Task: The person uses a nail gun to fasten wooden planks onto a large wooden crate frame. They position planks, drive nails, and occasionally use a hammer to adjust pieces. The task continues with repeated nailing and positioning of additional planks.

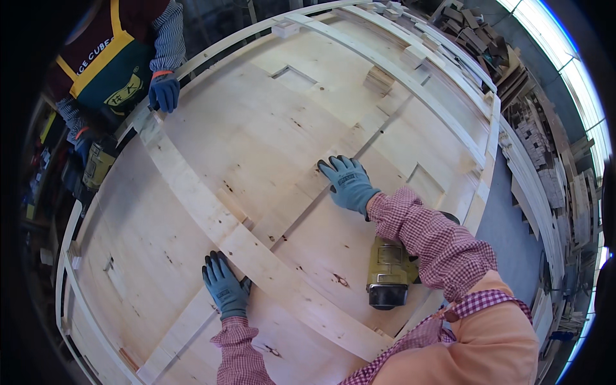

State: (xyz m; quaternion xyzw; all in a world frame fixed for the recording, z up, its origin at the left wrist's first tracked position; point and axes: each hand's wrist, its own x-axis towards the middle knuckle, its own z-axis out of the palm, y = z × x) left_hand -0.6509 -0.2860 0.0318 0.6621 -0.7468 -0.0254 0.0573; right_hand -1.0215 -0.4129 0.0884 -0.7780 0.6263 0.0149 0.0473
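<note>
A large plywood panel (269, 135) fills most of the view, laid flat with a thin wooden frame rail (410, 83) curving along its far edge and another along the near left edge. Across it, from upper left to lower right, lies a long pale wooden batten (212, 212), and both of the person's gloved hands rest near it. The left hand (224, 289) lies flat with fingers spread, pressing on the panel right against the near side of the batten. The right hand (348, 183) lies flat and open too, fingers fanned, on the panel beyond the batten, well apart from the left and holding nothing. A second, narrower strip (301, 205) crosses under the batten and runs between the two hands toward the far right. Beneath the right forearm sits a yellow nail gun (388, 273), resting on the panel just beside the batten's lower stretch. At the batten's far upper end a co-worker's blue gloved hand (164, 91) presses down at the panel's edge. Two shallow rectangular cut-outs (294, 77) mark the panel further off. Stacks of timber offcuts (545, 173) crowd the right side past the rail, leaving a grey strip of floor (507, 224) between.
</note>
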